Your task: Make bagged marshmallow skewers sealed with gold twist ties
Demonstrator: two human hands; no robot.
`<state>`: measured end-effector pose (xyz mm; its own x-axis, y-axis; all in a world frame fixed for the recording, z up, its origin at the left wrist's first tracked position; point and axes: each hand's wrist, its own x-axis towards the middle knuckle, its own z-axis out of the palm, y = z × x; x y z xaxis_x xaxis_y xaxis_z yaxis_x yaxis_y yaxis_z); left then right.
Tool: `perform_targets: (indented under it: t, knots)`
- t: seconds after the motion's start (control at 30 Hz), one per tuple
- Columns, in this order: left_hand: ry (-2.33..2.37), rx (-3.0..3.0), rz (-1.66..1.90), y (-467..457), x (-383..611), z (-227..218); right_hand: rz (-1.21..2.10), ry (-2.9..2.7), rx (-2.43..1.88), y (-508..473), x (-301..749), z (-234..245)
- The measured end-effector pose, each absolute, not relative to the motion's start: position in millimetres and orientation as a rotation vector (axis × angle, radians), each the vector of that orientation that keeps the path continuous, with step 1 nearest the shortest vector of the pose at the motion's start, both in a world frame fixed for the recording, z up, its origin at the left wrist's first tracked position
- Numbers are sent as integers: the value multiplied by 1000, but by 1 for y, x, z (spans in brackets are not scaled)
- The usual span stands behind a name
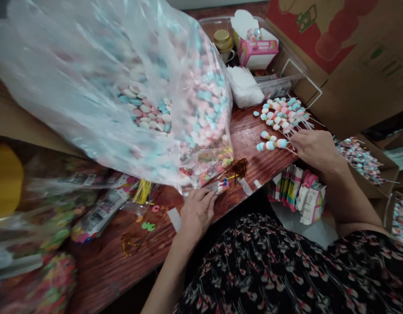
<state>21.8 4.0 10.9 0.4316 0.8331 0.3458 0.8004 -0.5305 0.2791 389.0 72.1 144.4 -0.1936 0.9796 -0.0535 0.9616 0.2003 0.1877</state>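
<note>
My right hand [315, 148] is at the table's right edge, its fingers pinched on the thin white stick of a candy skewer [273, 144] threaded with blue, pink and white pieces. Beyond it lies a pile of similar candy skewers [283, 114]. My left hand [196, 211] rests at the front edge, fingers closed over one end of a small clear plastic bag [222, 186] with a colourful print. Beside that bag lies a brown tassel [239, 169] with a yellow stem. A big clear sack [175, 91] of pastel candies rises just behind my left hand.
A clear bin [291, 80] at the back holds a pink box [257, 51] and a gold-lidded jar [223, 40]. Green candy rings [148, 226] and white paper strips [174, 219] lie on the wooden table [123, 270]. Cardboard boxes [358, 48] stand at the right.
</note>
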Motion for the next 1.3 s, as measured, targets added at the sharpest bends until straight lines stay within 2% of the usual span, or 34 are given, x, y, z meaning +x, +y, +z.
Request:
perform_targets:
  t: [0.13, 0.47, 0.7, 0.9, 1.17, 1.3]
  knots:
    - [1432, 2540, 771, 5, 19, 12, 96, 2132, 1657, 82, 368, 176]
    - [1515, 2363, 949, 4, 22, 3, 204, 2242, 1392, 100, 335, 162]
    - [1452, 2389, 968, 1, 16, -2, 78, 2317, 1324, 99, 342, 165]
    - [1417, 2313, 994, 4, 14, -1, 80, 2366, 977, 91, 344, 169]
    - [1361, 2089, 931, 9, 7, 5, 3, 2276, 1099, 104, 336, 168]
    - [1307, 1999, 930, 8, 2, 4, 11, 2200, 1335, 104, 351, 164]
